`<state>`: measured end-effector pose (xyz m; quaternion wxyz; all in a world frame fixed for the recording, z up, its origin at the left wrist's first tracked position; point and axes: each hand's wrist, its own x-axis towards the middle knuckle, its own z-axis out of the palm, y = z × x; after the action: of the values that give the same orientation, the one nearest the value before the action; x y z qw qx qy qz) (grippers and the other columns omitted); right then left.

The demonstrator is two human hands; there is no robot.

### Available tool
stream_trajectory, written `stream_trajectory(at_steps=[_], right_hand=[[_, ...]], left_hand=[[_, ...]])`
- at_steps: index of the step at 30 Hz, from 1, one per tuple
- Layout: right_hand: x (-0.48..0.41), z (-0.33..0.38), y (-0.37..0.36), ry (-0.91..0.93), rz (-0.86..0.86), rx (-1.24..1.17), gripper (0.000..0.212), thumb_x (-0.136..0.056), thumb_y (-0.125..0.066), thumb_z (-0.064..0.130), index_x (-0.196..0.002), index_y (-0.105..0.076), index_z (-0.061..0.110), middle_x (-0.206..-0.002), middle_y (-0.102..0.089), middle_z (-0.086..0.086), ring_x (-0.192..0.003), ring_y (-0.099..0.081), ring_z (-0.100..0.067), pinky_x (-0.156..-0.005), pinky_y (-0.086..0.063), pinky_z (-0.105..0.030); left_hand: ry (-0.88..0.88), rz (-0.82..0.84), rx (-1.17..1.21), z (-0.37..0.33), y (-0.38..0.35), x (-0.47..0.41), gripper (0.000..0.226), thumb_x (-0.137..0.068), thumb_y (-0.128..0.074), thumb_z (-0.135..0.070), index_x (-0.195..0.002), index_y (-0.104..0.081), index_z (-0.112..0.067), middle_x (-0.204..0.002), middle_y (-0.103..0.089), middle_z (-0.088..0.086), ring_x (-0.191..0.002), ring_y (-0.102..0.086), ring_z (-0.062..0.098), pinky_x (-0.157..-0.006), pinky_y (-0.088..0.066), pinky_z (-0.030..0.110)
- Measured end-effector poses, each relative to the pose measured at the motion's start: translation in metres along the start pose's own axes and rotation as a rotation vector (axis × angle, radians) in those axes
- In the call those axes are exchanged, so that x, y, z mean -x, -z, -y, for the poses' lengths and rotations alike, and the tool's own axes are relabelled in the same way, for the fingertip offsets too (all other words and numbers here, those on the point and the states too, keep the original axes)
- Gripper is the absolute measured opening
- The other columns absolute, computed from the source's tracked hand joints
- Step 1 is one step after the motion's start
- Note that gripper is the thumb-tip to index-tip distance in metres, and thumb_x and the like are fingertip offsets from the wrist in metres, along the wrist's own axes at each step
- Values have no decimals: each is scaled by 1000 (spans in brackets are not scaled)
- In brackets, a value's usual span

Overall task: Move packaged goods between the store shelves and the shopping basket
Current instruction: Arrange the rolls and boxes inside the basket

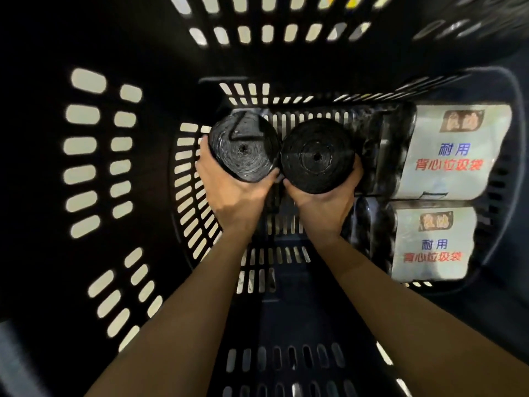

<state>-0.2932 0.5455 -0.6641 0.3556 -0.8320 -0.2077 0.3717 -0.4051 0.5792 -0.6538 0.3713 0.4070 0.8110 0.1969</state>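
I look straight down into a deep black slotted shopping basket (86, 156). My left hand (229, 190) grips a black roll of rubbish bags (243, 149), held upright with its round end facing me. My right hand (323, 204) grips a second black roll (316, 156) the same way, right beside the first so the two rolls touch. Both rolls are low inside the basket, above its slotted floor. Two more packs of black rolls with white printed labels, an upper pack (452, 150) and a lower pack (432, 245), lie on the floor at the right.
The basket's tall slotted walls (266, 32) close in on all sides. Bare slotted floor (286, 224) shows under and below my hands, left of the labelled packs. A pale surface shows through the slots.
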Motion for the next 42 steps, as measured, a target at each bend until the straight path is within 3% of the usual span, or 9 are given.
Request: stream_trajectory(at_steps=[2, 5, 10, 18, 23, 29, 34, 38, 42], right_hand=[[1, 0, 5, 3, 29, 21, 112, -49, -92, 21, -141, -28, 15, -130, -45, 2, -122, -47, -10, -102, -37, -13], [12, 8, 15, -21, 55, 62, 112, -51, -92, 20, -142, -28, 12, -131, -46, -1, -118, -45, -6, -94, -30, 1], [45, 39, 50, -83, 158, 155, 113, -51, -92, 26, -143, -26, 18, -137, -45, -5, -127, -44, -16, -108, -37, -30], [95, 128, 134, -48, 227, 222, 115, -42, -93, 38, -137, -31, 24, -133, -50, -3, -124, -48, -21, -103, -43, -45], [109, 218, 195, 25, 306, 212, 113, -45, -93, 34, -137, -26, 33, -131, -51, 1, -123, -48, -22, -104, -43, -41], [138, 336, 286, 178, 354, 216, 117, -52, -92, 24, -145, -22, 22, -139, -43, -9, -128, -41, -26, -100, -36, -31], [180, 395, 349, 280, 304, 125, 106, -51, -92, 9, -139, -32, 16, -115, -47, 3, -108, -44, -10, -85, -32, -13], [220, 407, 390, 293, 262, 71, 110, -48, -93, 17, -137, -29, 25, -117, -51, 7, -112, -48, -12, -92, -37, -24], [265, 411, 424, 312, 145, 28, 105, -48, -94, 17, -134, -33, 23, -109, -52, 15, -108, -52, -12, -86, -37, -24]], left_hand=[[2, -1, 7, -2, 4, 1, 115, -52, -90, -35, -143, -26, -9, -125, -28, -12, -117, -23, -5, -86, -7, -14], [30, -1, 2, -8, 16, 12, 112, -53, -90, -32, -143, -27, -10, -139, -35, 0, -123, -27, -1, -91, -8, -11], [116, 26, -85, -40, 62, 54, 112, -54, -90, -31, -145, -25, -23, -142, -35, -1, -132, -35, 16, -104, -23, 20], [-16, 149, -242, -116, 159, 116, 114, -52, -90, -37, -145, -26, -20, -138, -39, 5, -127, -42, 22, -103, -37, 34], [-121, 180, -251, -191, 224, 152, 112, -51, -89, -44, -143, -29, -23, -135, -42, 5, -125, -44, 24, -103, -38, 36], [-332, 245, -279, -278, 301, 194, 112, -47, -85, -57, -139, -30, -29, -135, -45, -3, -125, -45, 17, -105, -41, 35], [-509, 318, -387, -334, 349, 227, 117, -49, -83, -61, -144, -24, -28, -139, -40, -2, -126, -44, 17, -104, -40, 33], [-647, 377, -439, -365, 374, 250, 117, -48, -82, -63, -144, -23, -30, -140, -40, -3, -125, -45, 16, -102, -40, 31], [-810, 453, -442, -393, 392, 273, 112, -48, -81, -63, -141, -26, -33, -134, -43, -4, -120, -49, 16, -99, -42, 31]])
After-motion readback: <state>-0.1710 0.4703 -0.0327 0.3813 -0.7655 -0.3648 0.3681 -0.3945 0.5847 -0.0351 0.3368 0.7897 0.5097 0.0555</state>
